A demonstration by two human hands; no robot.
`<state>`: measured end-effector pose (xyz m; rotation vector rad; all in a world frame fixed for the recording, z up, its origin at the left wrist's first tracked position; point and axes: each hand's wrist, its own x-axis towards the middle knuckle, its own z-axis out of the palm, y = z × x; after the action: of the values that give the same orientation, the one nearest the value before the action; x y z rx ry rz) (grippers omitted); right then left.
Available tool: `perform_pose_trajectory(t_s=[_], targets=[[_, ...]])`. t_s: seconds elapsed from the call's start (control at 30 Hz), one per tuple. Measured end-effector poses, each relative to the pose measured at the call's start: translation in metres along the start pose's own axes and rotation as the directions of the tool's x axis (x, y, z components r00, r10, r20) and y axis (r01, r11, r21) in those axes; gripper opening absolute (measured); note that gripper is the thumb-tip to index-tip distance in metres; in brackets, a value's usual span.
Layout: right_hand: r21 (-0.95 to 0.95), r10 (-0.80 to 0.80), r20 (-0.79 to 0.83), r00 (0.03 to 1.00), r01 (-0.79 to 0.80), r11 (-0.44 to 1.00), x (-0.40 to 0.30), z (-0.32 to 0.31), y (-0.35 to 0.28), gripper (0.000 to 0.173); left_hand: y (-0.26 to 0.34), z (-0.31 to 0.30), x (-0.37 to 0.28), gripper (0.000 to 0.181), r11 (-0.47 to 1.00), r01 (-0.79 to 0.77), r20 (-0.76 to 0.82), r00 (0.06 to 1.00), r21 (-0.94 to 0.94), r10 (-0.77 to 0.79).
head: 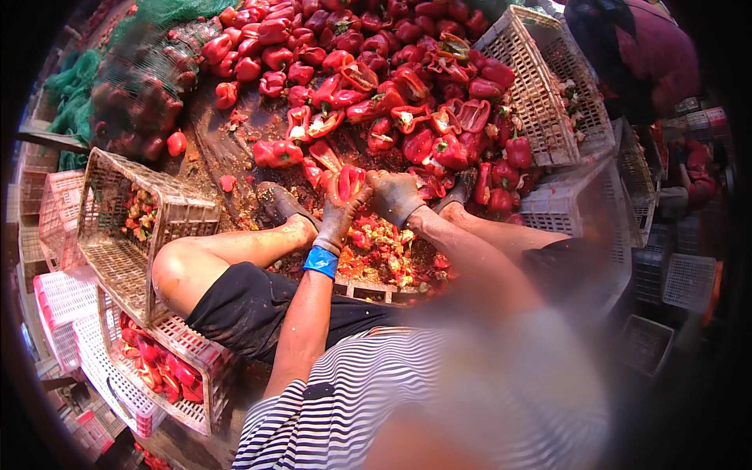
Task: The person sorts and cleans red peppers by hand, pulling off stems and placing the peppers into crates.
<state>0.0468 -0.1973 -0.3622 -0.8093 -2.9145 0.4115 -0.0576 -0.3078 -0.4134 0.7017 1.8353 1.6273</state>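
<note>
My left hand [339,214], in a soiled work glove with a blue band [321,262] at the wrist, grips an opened red bell pepper [351,183]. Close against its right side is my right hand [395,197], also gloved, with curled fingers. Whether anything is inside that fist is hidden. Below both hands, seeds and pepper scraps [382,249] lie between my legs. Beyond them spreads a large heap of red bell peppers [352,44], some whole and some split open.
A tilted plastic crate [117,258] with scraps stands at my left knee. Below it, another crate [205,376] holds red pepper halves [158,364]. Crates [529,106] edge the heap at right. A net sack [147,88] of peppers lies upper left. A person [658,53] is at upper right.
</note>
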Motion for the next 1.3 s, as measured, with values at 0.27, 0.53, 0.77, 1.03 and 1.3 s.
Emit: perform_pose_trajectory(t_s=[0.27, 0.53, 0.77, 1.03, 1.3], targets=[[0.201, -0.103, 0.044, 0.994, 0.092, 0.975, -0.013, -0.043, 0.001, 0.032, 0.016, -0.021, -0.003, 0.073, 0.824, 0.466, 0.426, 0.849, -0.322, -0.313], [0.423, 0.372, 0.102, 0.923, -0.379, 0.823, -0.014, -0.005, 0.021, 0.038, 0.008, -0.011, -0.012, 0.059, 0.830, 0.469, 0.387, 0.856, -0.302, -0.343], [0.325, 0.312, -0.394, 0.865, -0.187, 0.927, 0.005, -0.066, 0.061, 0.029, 0.050, -0.029, -0.006, 0.060, 0.776, 0.363, 0.030, 0.913, -0.515, -0.407], [-0.396, 0.342, -0.705, 0.621, -0.745, 0.537, -0.004, -0.253, 0.256, 0.056, 0.196, -0.321, -0.108, 0.047, 0.776, -0.150, -0.499, 0.688, 0.612, 0.527], [-0.471, 0.176, -0.080, 0.981, -0.193, 0.861, 0.006, -0.088, 0.171, 0.059, 0.056, -0.519, -0.300, 0.071, 0.843, 0.534, -0.920, 0.299, -0.059, -0.254]])
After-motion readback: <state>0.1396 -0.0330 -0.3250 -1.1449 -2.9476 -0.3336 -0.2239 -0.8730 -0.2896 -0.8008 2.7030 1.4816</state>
